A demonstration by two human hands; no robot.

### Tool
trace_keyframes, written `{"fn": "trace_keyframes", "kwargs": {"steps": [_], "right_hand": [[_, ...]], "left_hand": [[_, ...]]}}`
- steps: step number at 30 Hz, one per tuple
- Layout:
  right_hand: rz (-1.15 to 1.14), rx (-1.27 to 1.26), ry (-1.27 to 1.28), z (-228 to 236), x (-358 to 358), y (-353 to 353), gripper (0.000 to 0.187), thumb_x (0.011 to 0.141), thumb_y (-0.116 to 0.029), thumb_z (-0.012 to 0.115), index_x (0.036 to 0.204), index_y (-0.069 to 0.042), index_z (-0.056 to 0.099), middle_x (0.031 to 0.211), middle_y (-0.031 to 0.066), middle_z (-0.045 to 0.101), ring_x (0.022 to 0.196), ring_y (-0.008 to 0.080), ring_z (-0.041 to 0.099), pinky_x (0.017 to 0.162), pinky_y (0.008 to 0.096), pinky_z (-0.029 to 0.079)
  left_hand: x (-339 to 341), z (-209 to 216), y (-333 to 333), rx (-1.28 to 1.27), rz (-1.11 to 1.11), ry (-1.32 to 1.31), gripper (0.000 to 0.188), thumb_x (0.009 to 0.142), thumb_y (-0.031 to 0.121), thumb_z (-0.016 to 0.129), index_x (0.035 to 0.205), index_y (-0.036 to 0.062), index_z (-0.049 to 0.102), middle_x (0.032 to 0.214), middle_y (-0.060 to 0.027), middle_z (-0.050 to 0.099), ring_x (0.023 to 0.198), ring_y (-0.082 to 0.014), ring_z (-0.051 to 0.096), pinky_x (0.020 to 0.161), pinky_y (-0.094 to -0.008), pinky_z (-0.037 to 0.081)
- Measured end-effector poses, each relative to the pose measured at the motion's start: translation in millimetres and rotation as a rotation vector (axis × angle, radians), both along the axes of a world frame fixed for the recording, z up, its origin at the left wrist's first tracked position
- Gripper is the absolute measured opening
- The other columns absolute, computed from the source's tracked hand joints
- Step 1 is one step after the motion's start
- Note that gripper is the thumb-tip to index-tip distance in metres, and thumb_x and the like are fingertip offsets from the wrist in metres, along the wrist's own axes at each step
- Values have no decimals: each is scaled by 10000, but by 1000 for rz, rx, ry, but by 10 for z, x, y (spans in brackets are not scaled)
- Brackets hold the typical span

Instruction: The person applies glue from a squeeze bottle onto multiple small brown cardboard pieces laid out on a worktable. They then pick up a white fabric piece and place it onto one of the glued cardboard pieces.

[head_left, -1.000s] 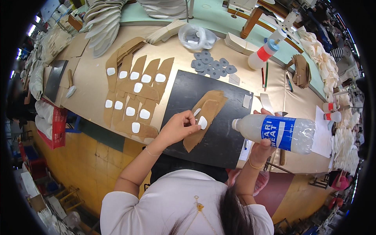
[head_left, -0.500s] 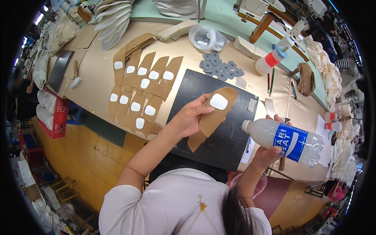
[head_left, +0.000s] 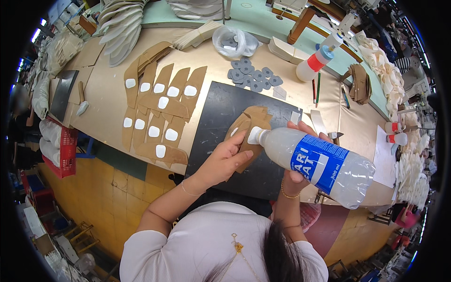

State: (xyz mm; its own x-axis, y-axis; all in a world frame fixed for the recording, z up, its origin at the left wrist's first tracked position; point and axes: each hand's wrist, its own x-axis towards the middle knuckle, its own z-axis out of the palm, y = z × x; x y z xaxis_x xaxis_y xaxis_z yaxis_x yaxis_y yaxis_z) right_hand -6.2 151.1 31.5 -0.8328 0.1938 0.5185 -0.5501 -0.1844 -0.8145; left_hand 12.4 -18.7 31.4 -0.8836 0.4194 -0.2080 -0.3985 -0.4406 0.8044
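Observation:
My left hand is closed on brown pieces above a black board. The pieces look like a small stack with curved edges, and part of a white patch shows on one. A clear plastic bottle with a blue label lies tilted almost flat in my right hand, whose fingers wrap round it. Its white mouth end meets the top brown piece, hiding that spot; I cannot tell whether anything comes out. The bottle looks cloudy inside.
Brown pieces with white patches lie in overlapping rows at left. Behind the board are grey cut pieces and a plastic bag. A red-banded bottle, pencils and a blade tool lie at right.
The bottle has moved left, its mouth now at the brown piece. My left hand has turned and drawn slightly down, and the held pieces are fanned differently. The whole view has shifted slightly.

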Motion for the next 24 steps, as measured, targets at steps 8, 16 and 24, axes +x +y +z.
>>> {"fn": "trace_keyframes", "kwargs": {"steps": [8, 16, 24], "right_hand": [[9, -51, 34, -54, -32, 23, 1005, 527, -453, 846, 1312, -105, 324, 1176, 241, 541, 1067, 377, 564, 902, 456, 468], [47, -62, -2, 25, -76, 10, 969, 556, -458, 828, 1301, -88, 331, 1176, 239, 539, 1066, 367, 565, 911, 451, 465], [102, 55, 109, -63, -145, -4, 995, 557, -485, 821, 1312, -82, 314, 1167, 243, 538, 1059, 361, 568, 905, 446, 466]], "left_hand": [[-9, 28, 6, -61, -34, 42, 494, 902, 30, 468, 1365, -6, 302, 1243, -78, 502, 1112, -108, 488, 926, -247, 394], [-3, 46, -19, -78, -105, 41, 482, 911, 24, 452, 1365, -5, 293, 1217, -71, 511, 1089, -99, 494, 904, -239, 404], [6, 61, -41, -85, -77, 54, 532, 885, -40, 417, 1390, 24, 264, 1155, -40, 498, 946, -53, 486, 758, -203, 409]]}}
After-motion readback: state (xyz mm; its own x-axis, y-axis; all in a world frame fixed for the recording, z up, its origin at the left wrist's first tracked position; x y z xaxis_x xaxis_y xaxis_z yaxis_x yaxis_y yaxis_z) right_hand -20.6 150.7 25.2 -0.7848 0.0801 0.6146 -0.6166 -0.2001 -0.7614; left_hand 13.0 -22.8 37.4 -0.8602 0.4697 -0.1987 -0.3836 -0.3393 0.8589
